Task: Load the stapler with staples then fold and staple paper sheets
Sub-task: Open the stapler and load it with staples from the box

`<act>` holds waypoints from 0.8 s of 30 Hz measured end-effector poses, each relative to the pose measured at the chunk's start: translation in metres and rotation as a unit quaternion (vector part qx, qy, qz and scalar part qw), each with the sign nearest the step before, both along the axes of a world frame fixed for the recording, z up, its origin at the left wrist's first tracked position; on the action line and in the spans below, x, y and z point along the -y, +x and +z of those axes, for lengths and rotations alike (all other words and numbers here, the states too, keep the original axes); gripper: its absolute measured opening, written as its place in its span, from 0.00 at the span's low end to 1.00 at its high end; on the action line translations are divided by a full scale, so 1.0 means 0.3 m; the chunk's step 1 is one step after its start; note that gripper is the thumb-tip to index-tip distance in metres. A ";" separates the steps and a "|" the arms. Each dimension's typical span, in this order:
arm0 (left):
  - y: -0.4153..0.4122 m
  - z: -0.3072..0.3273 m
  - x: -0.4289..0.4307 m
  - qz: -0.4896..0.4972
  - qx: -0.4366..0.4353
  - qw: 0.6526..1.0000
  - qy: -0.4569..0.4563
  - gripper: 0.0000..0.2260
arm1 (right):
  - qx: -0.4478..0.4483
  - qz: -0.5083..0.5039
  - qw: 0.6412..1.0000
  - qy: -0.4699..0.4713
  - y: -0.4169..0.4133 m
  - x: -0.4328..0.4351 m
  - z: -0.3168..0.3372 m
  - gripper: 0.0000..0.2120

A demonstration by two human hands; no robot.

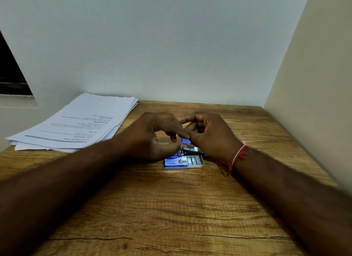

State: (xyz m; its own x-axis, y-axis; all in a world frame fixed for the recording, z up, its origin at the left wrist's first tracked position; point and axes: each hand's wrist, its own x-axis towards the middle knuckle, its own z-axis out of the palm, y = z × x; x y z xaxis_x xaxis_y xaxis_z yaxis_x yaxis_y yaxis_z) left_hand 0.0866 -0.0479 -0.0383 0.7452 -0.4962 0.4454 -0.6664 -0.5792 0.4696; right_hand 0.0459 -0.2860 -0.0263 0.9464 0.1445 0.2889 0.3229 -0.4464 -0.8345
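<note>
Wood-grained brown laminate forms the surface point(171, 208), on which a blue-and-white staple box point(175, 161) is laid. Its tray is slid out to the right, so that rows of staples point(194, 160) are exposed. Just behind the box the stapler point(186, 141) is held low between both hands; only its blue top, a strip of metal magazine and a dark base can be seen. The left hand point(152, 137) is placed behind and left of the box, its fingers point(177, 132) curled, with thumb and forefinger pinched on the stapler's near end. The right hand point(209, 135) is placed behind and right of the box, its fingers curled round the stapler's far part, though the grip itself is largely hidden. A red and white thread point(238, 156) is tied round the right wrist. Well to the left of the box and farther back, a stack of printed paper sheets point(76, 124) is laid flat.
</note>
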 end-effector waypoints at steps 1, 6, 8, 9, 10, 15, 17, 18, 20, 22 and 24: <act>-0.009 0.003 0.001 0.004 -0.001 1.000 0.004 0.23 | 0.004 -0.003 1.000 0.001 0.005 0.000 -0.006 0.12; -0.026 0.007 0.010 0.010 -0.034 0.999 -0.005 0.18 | 0.062 -0.083 0.993 0.051 0.036 0.045 0.019 0.08; -0.044 0.027 0.017 0.010 -0.022 1.000 -0.019 0.14 | 0.089 -0.155 0.981 0.079 0.074 0.111 0.041 0.08; -0.055 0.036 0.020 0.010 -0.013 0.999 -0.028 0.11 | 0.094 -0.189 0.974 0.083 0.093 0.152 0.046 0.08; -0.064 0.041 0.019 0.000 -0.003 0.999 -0.043 0.09 | 0.091 -0.216 0.968 0.089 0.107 0.191 0.050 0.08; -0.064 0.064 -0.012 0.028 -0.006 0.996 -0.080 0.13 | 0.002 -0.175 0.985 0.001 0.111 0.257 0.030 0.06; -0.059 0.070 -0.021 0.044 -0.021 0.996 -0.080 0.12 | -0.009 -0.135 0.987 -0.082 0.106 0.247 0.024 0.06; -0.057 0.070 -0.026 0.050 -0.023 0.995 -0.081 0.11 | -0.006 -0.117 0.986 -0.121 0.101 0.239 0.027 0.07; -0.061 0.074 -0.030 0.056 -0.022 0.995 -0.080 0.11 | -0.006 -0.084 0.979 -0.184 0.093 0.228 0.033 0.09; -0.059 0.075 -0.040 0.051 -0.023 0.996 -0.071 0.14 | -0.008 -0.064 0.974 -0.217 0.091 0.218 0.031 0.11; -0.055 0.084 -0.047 0.030 -0.029 0.998 -0.054 0.20 | 0.000 -0.059 0.974 -0.221 0.094 0.211 0.022 0.08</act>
